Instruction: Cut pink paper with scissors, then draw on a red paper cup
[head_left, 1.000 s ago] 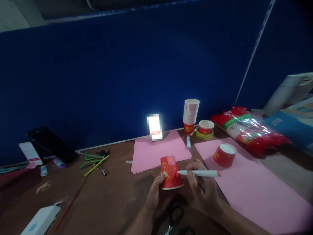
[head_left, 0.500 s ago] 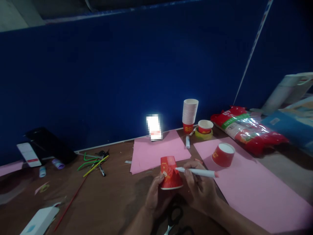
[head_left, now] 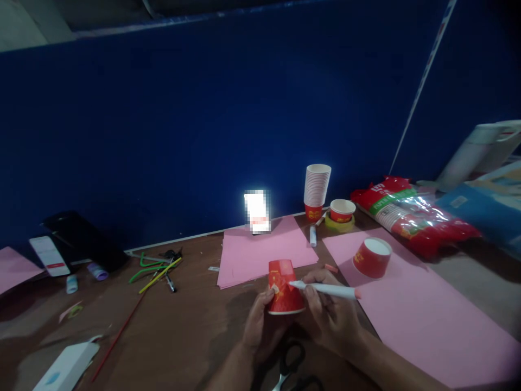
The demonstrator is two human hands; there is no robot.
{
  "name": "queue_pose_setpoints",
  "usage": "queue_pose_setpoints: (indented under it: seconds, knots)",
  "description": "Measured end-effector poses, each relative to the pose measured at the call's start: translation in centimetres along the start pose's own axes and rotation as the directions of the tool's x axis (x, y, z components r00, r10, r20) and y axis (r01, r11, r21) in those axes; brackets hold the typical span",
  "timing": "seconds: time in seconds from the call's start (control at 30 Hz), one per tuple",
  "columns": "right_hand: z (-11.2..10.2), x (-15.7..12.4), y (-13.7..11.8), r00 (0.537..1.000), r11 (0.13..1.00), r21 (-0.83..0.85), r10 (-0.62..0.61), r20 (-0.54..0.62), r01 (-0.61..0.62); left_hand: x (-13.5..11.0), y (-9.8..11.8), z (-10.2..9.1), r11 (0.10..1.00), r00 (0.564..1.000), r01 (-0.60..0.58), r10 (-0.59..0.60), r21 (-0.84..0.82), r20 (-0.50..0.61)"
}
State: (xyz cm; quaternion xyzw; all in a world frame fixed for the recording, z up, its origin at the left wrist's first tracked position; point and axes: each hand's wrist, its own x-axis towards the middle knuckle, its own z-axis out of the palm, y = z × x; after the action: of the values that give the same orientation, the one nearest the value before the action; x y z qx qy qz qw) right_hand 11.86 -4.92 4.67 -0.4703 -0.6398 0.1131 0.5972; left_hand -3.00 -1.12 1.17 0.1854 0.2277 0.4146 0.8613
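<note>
A red paper cup (head_left: pixel 280 296) is held upside down, its white rim at the bottom, with my left hand (head_left: pixel 258 320) closed around its left side. My right hand (head_left: pixel 331 312) grips a white marker (head_left: pixel 331 290) with a pinkish end. The marker's tip meets the right part of the cup's red wall; any mark there is too small to make out. Scissors (head_left: pixel 291 361) with black handles lie on the table just below the cup. A small pinkish cap (head_left: pixel 331 268) shows beyond my right fingers.
Pink paper sheets (head_left: pixel 252 255) lie ahead, a lit phone at their back edge. A cup stack (head_left: pixel 316 190), a glue stick (head_left: pixel 312 237) and another red cup (head_left: pixel 372 258) stand to the right, near a red plastic pack (head_left: pixel 415 212). Pipe cleaners (head_left: pixel 160 276) lie left.
The marker's tip has shifted slightly left and down on the cup, my right hand with it. The pinkish cap shows more plainly. At far left, a pink sheet has risen.
</note>
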Motion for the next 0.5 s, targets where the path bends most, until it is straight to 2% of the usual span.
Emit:
queue_pose_setpoints:
  seconds: [0.33, 0.5]
  knots:
    - [0.04, -0.2, 0.66, 0.995, 0.999, -0.052, -0.007, 0.103, 0.012, 0.21, -0.33, -0.31, 1.0, 1.0, -0.007, 0.007, 0.007, 0.018]
    - [0.04, 0.26, 0.05, 0.998, 0.999, -0.049, 0.023, 0.065, -0.02, 0.13, -0.27, -0.07, 1.0, 1.0, -0.006, 0.006, 0.01, 0.02]
